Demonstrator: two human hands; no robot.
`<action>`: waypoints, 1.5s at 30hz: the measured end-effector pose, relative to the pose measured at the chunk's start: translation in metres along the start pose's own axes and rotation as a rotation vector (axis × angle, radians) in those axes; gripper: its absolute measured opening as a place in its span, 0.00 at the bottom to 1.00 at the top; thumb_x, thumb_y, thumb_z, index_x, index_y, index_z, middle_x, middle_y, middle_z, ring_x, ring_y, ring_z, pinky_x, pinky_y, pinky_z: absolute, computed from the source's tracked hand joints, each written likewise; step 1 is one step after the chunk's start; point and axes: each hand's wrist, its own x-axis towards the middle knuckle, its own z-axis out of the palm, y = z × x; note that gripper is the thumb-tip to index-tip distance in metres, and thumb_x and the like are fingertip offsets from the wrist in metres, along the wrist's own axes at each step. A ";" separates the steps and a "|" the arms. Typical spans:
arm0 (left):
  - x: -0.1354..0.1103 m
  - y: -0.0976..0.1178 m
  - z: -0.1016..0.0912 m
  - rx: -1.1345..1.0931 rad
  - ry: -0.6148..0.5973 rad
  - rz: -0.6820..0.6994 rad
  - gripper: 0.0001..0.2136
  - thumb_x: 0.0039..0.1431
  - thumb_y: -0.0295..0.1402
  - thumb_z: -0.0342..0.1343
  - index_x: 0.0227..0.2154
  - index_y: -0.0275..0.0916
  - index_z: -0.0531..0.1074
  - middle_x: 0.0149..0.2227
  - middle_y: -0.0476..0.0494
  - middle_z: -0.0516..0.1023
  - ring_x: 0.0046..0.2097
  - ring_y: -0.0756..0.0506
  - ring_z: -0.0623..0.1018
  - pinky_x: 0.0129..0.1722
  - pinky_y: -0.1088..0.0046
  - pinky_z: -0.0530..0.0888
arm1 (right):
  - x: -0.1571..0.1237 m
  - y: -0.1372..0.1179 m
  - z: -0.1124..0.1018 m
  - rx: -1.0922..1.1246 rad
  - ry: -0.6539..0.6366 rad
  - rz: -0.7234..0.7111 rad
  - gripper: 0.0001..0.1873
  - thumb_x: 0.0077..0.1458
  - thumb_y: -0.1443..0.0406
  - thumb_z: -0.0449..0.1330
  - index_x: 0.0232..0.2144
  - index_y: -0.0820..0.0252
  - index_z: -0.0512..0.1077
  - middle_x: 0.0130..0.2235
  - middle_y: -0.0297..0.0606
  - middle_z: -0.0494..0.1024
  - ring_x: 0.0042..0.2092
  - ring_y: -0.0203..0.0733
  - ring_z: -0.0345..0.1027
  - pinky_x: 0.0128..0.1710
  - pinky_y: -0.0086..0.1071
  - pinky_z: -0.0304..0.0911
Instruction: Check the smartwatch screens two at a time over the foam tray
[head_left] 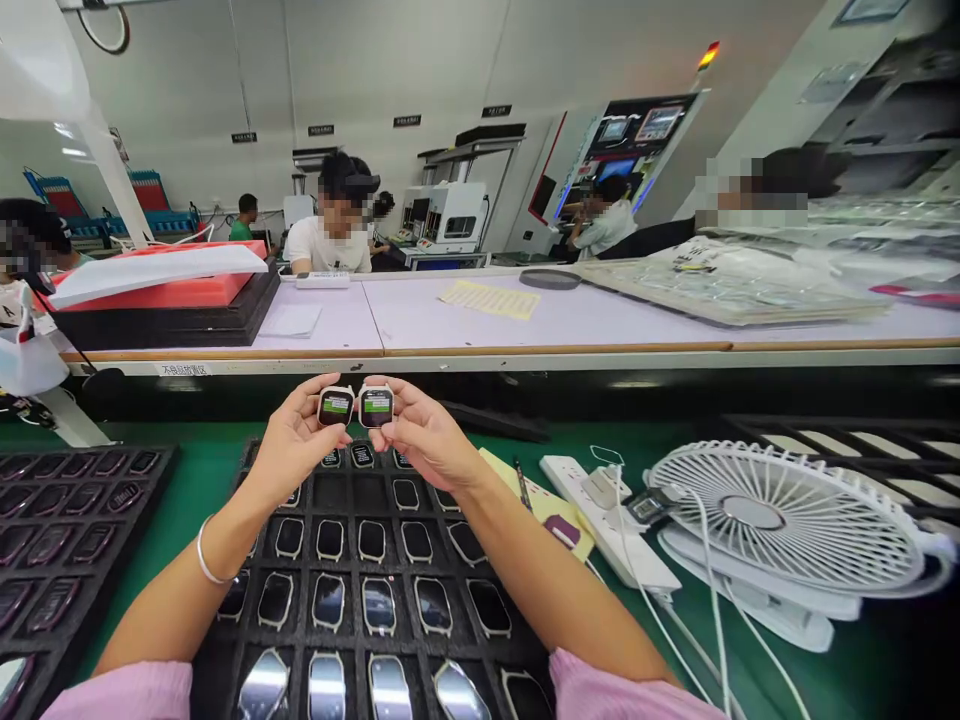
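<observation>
Left grip (306, 432) pinching one lit watch (336, 406); right grip (425, 432) pinching second watch (376, 406); one black tray (349, 492) below.

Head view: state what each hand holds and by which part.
The left hand holds one strapless smartwatch, the right hand a second smartwatch, each by the edges of its case between thumb and fingers.

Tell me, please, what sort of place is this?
Probably an electronics factory or workshop. Three things suggest it: the two held watches, with rows of similar ones in a black tray below; the white machine at the back; and the lit signal light high up.
</observation>
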 end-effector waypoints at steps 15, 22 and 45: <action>-0.012 -0.031 0.000 0.055 0.089 -0.073 0.20 0.52 0.33 0.65 0.49 0.38 0.71 0.37 0.47 0.79 0.27 0.54 0.75 0.29 0.76 0.77 | -0.012 0.034 -0.011 0.041 0.048 0.095 0.19 0.53 0.63 0.66 0.48 0.56 0.72 0.38 0.35 0.79 0.26 0.32 0.69 0.27 0.30 0.64; -0.013 -0.033 0.000 0.038 0.050 -0.067 0.20 0.55 0.33 0.63 0.51 0.39 0.70 0.36 0.48 0.78 0.28 0.52 0.80 0.31 0.73 0.80 | -0.015 0.032 -0.012 0.026 0.056 0.069 0.22 0.48 0.64 0.69 0.47 0.55 0.72 0.37 0.33 0.76 0.26 0.33 0.67 0.27 0.31 0.65; -0.041 0.003 -0.010 0.059 0.100 0.079 0.17 0.60 0.38 0.62 0.52 0.48 0.72 0.47 0.44 0.79 0.39 0.44 0.82 0.38 0.62 0.83 | -0.048 -0.005 0.003 -0.072 0.166 -0.074 0.20 0.58 0.51 0.63 0.49 0.51 0.71 0.44 0.42 0.78 0.28 0.38 0.70 0.29 0.38 0.70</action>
